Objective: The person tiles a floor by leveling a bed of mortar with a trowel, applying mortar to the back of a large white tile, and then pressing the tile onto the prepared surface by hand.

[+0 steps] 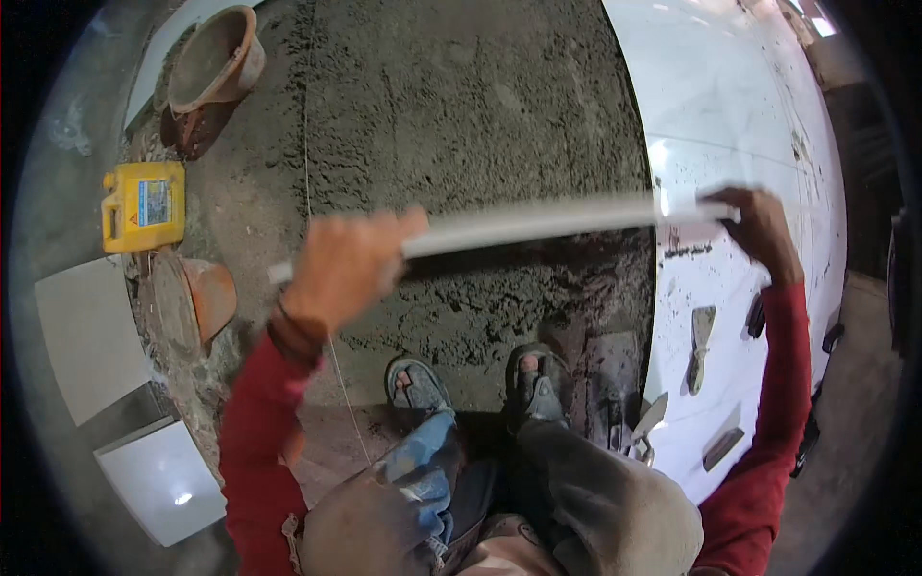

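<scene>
A long pale straightedge [538, 223] stretches across in front of me, slightly blurred and higher at its right end. My left hand [348, 269] is wrapped round it near its left end. At the other end, the fingers of my right hand [764, 230] grip the bar over the white tiles [740, 115]. Beneath the bar lies a rough bed of dark grey wet mortar [480, 115], with a shadow across it. Whether the bar touches the mortar or the tiles, I cannot tell. A thin string [306, 144] runs along the left side of the bed.
On the left are an orange tub [252, 72], a yellow jerrycan [144, 206], an orange bucket [211, 296] and white tiles [158, 480]. A scraper [701, 350] and a dark block [722, 448] lie on the right tiles. A trowel [610, 413] is beside my sandalled foot [538, 379].
</scene>
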Available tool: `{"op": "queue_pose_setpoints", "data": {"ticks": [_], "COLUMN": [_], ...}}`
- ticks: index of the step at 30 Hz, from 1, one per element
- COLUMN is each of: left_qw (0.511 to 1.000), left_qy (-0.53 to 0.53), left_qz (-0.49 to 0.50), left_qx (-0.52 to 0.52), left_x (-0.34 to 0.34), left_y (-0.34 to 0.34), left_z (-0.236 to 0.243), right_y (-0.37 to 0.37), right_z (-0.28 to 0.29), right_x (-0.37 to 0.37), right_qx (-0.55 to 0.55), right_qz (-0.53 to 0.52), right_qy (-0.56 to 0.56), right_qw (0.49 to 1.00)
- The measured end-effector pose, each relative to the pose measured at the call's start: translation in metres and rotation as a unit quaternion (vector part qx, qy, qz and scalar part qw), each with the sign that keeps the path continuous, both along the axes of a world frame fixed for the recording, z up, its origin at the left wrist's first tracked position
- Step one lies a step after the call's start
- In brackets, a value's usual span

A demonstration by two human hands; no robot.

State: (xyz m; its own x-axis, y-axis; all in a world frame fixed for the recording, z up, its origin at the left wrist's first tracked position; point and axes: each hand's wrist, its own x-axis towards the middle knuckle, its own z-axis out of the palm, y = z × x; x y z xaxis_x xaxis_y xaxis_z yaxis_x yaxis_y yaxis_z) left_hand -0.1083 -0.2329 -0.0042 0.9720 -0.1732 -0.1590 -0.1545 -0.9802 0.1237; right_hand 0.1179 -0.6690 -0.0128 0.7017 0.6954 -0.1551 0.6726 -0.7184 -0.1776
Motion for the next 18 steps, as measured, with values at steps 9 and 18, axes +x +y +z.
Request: {"op": "queue_pose_setpoints", "data": {"ticks": [9, 18], "left_qw": [0.994, 0.998], "left_qy": [-0.105, 0.046], "left_qz": [0.007, 0.017], "left_qx": [-0.013, -0.046], "left_x": [0.066, -0.019], "left_y": [0.04, -0.001], "left_z": [-0.034, 0.008], "right_y": [0.031, -0.001], "right_z": [-0.034, 0.007], "right_x": [0.056, -0.034], "right_qx": [-0.01, -0.017], "right_qz": [-0.072, -0.002], "right_qy": [-0.021, 0.051], "right_qw": [0.997, 0.999]}}
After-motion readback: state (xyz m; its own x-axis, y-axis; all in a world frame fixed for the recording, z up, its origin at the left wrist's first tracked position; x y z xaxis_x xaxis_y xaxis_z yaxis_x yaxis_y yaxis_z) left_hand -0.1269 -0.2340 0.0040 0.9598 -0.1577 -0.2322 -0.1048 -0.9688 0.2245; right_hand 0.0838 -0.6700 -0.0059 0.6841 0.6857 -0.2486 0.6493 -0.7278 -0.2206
